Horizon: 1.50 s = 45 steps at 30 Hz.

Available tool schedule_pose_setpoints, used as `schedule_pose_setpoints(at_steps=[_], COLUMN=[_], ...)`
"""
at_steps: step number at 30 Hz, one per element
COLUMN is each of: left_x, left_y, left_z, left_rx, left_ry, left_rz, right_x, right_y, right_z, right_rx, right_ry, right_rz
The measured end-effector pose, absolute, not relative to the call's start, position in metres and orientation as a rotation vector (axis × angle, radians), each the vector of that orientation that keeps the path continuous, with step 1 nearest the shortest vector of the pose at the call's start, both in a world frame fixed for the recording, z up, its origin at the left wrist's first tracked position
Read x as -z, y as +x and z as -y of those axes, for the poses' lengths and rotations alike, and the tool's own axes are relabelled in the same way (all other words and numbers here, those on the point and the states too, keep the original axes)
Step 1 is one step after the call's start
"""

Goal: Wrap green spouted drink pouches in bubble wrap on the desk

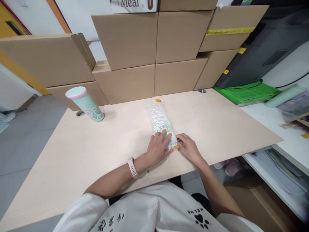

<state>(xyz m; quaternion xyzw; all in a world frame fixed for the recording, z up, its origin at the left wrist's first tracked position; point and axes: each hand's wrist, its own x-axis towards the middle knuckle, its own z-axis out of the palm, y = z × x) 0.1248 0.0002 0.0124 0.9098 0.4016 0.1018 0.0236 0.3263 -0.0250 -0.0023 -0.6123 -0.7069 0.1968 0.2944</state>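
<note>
A long bubble-wrapped package [158, 114] lies on the wooden tabletop [116, 138], with something greenish showing through its lower half. Orange tape marks both of its ends. My left hand [159, 145], a pale watch strap on its wrist, rests over the near part with the fingers spread on the wrap. At the near right corner, beside the orange tape, my right hand [189, 148] has its thumb and fingers closed together at the edge. What those fingertips pinch is too small to make out.
A mint-green tumbler [88, 104] with a pink rim stands at the left back. Stacked cardboard boxes [131, 83] wall off the far edge. To the right are a green crate [246, 91], a dark grey case [263, 54] and a white shelf [267, 119].
</note>
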Motion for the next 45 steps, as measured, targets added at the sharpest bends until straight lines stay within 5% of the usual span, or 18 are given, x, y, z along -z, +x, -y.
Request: schedule_pose_setpoints(at_steps=[13,20,26,38,45], left_x=[-0.013,-0.013,-0.019,-0.014,-0.008], left_y=[0.132,0.099,0.094,0.090,0.091], left_z=[-0.005,0.023,0.021,0.019,0.021], left_rx=[-0.301,-0.265,-0.258,-0.316,-0.439], left_ry=[2.852,2.887,2.849,2.842,2.771], left_rz=[-1.239,-1.121,-1.050,-1.081,-1.056], right_x=[0.001,-0.009,-0.004,-0.004,-0.011], right_y=[0.312,0.303,0.323,0.306,0.292], right_z=[0.042,0.073,0.038,0.019,0.012], right_rx=[-0.502,-0.774,-0.504,-1.303,-1.148], right_ry=[-1.633,-1.579,-1.830,-1.517,-1.628], right_rz=[1.730,1.729,1.458,0.830,1.259])
